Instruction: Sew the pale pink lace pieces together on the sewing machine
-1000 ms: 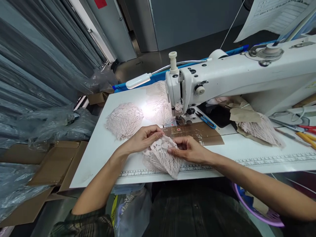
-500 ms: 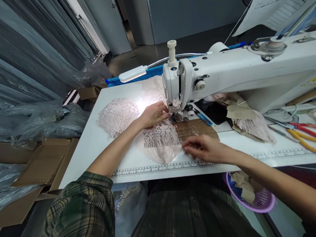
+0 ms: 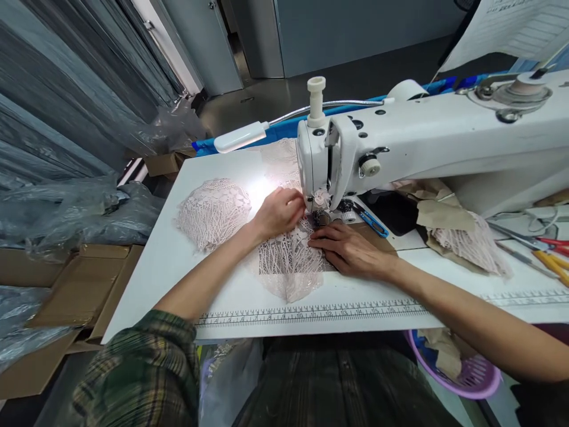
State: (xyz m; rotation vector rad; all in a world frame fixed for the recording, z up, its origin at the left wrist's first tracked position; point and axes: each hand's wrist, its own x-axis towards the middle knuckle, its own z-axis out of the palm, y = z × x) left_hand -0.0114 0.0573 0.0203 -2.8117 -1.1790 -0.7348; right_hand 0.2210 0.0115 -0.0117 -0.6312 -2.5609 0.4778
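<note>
Pale pink lace fabric (image 3: 288, 261) lies on the table under the head of a white sewing machine (image 3: 413, 133). My left hand (image 3: 282, 210) is closed at the lace, left of the presser foot (image 3: 320, 217), its fingertips partly hidden by the machine. Right of the lace, my right hand (image 3: 351, 249) has its fingers bent together on the fabric's edge, over the brown plate (image 3: 371, 237). Another lace piece (image 3: 216, 213), gathered into a rounded heap, sits left of my left hand. A lit lamp (image 3: 240, 137) shines on the work.
Blue thread snips (image 3: 373, 222) lie right of the needle area. Farther right are lace and tan scraps (image 3: 462, 231) and yellow-handled scissors (image 3: 551, 264). A printed ruler (image 3: 311, 312) runs along the front edge. A purple basket (image 3: 482, 379) is below; cardboard boxes (image 3: 80, 284) stand at left.
My right hand has moved left and toward the machine, onto the lace edge. My left hand's fingers have curled more at the fabric. The view has shifted slightly.
</note>
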